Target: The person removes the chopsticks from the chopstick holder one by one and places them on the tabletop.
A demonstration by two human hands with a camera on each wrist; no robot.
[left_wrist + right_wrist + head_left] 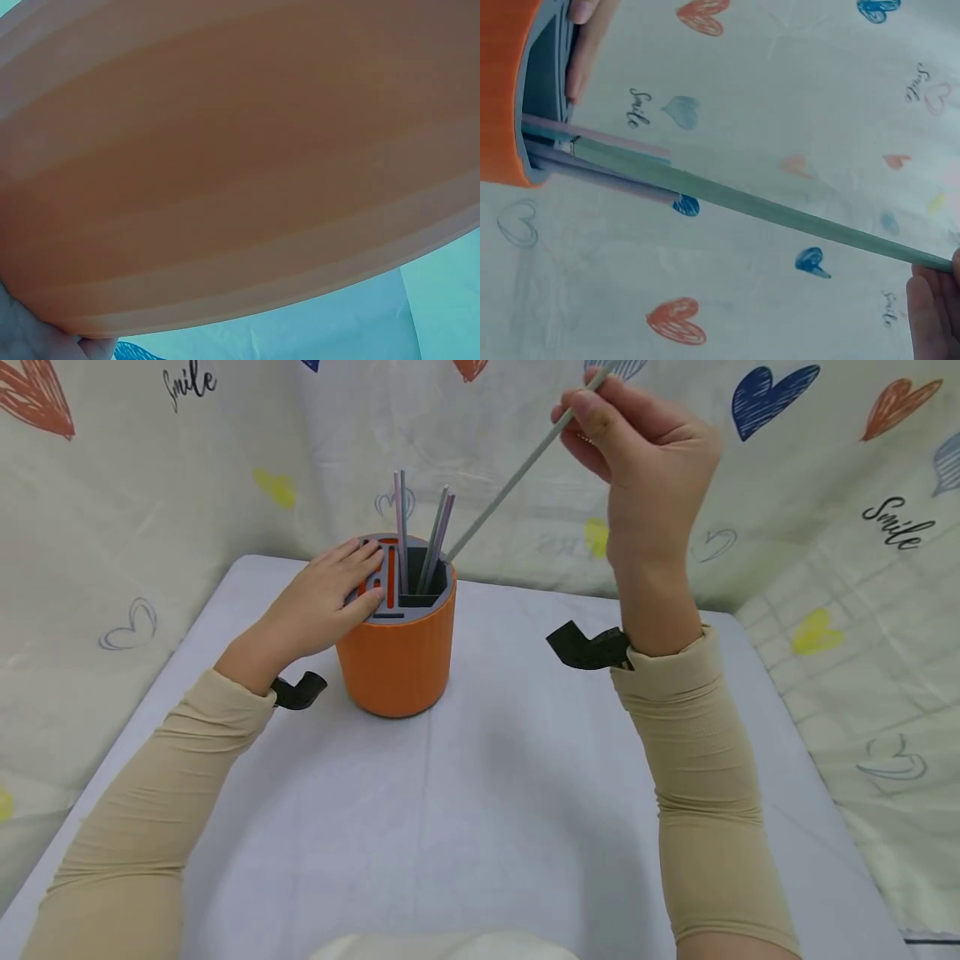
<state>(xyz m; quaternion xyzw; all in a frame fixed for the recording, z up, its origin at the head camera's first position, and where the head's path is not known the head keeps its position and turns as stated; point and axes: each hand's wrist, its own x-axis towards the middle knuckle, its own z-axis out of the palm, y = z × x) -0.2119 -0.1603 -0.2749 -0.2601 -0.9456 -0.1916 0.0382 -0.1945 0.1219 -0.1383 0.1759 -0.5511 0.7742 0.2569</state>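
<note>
A wrinkled beige sleeve (142, 810) and a black strap (302, 690) lie left of the smooth orange holder (397, 668). The left hand (318, 597) rests on the holder's top, its grip spread over a grey slotted insert (420, 612). The holder stands upright, a round cylinder on the white-covered tabletop (487, 827), with a heart-printed cloth (517, 556) behind it. In the insert's open compartment, at the holder's right side, stand four thin sticks: pink (397, 518), bluish (403, 518), greyish (438, 522) and purple (444, 522). A fifth, the pale green stick (510, 487), slants rightward from the holder's rim; I cannot tell whether its lower end is inside. Above and right of the holder, the right hand (648, 460) has its grip pinching that stick's upper part. A second strap (588, 647) and a second sleeve (708, 793) are below that hand, right of the holder.
</note>
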